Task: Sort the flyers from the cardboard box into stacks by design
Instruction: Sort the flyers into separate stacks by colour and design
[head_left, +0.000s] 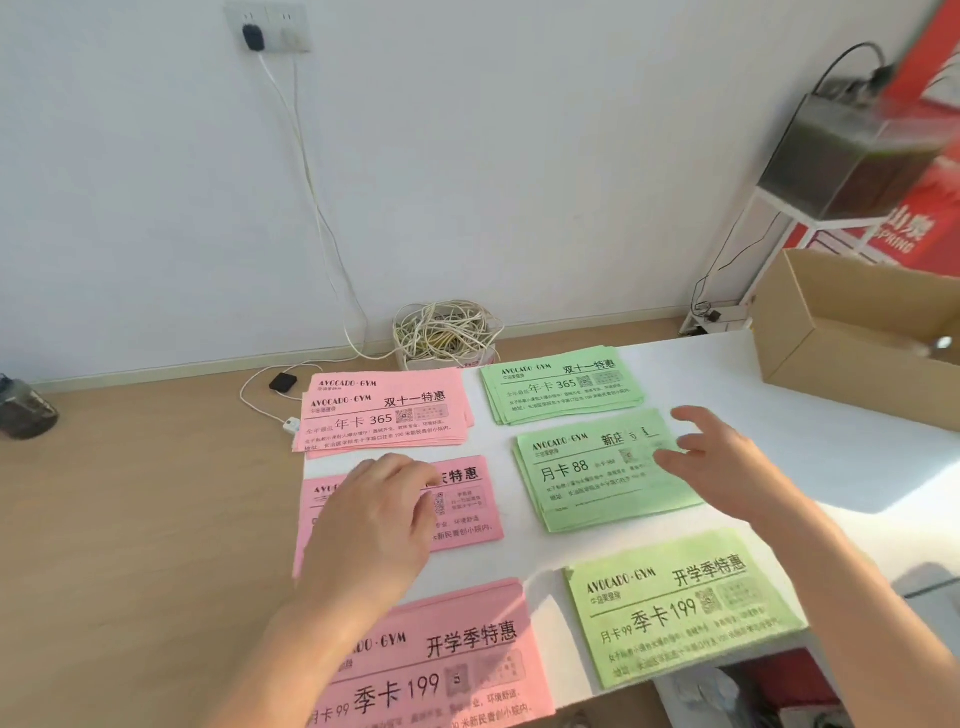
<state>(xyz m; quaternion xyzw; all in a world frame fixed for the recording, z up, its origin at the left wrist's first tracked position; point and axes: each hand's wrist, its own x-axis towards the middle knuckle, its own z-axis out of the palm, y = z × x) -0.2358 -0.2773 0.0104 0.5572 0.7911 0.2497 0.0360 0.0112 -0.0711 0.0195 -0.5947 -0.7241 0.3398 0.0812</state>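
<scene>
On the white surface (727, 384) we read AVOCADO·GYM throughout: far pink flyer stack (384, 415) and far green stack (561, 387) 年卡 365, middle green stack (587, 478) 月卡 88, near pink stack (447, 670) and near green stack (675, 608) 季卡 199. The left hand (371, 525) rests palm-down on the middle pink stack (467, 499), hiding most of its print; the right hand (717, 457), spread and empty, is over the middle green stack; the cardboard box (810, 332) is cut off at right

Pink flyers (384, 415) and green flyers (563, 387) are thin matt paper on a smooth white tabletop (831, 441). The cardboard box (810, 332) is matt brown; left of it, smooth wood-look floor (130, 519).
</scene>
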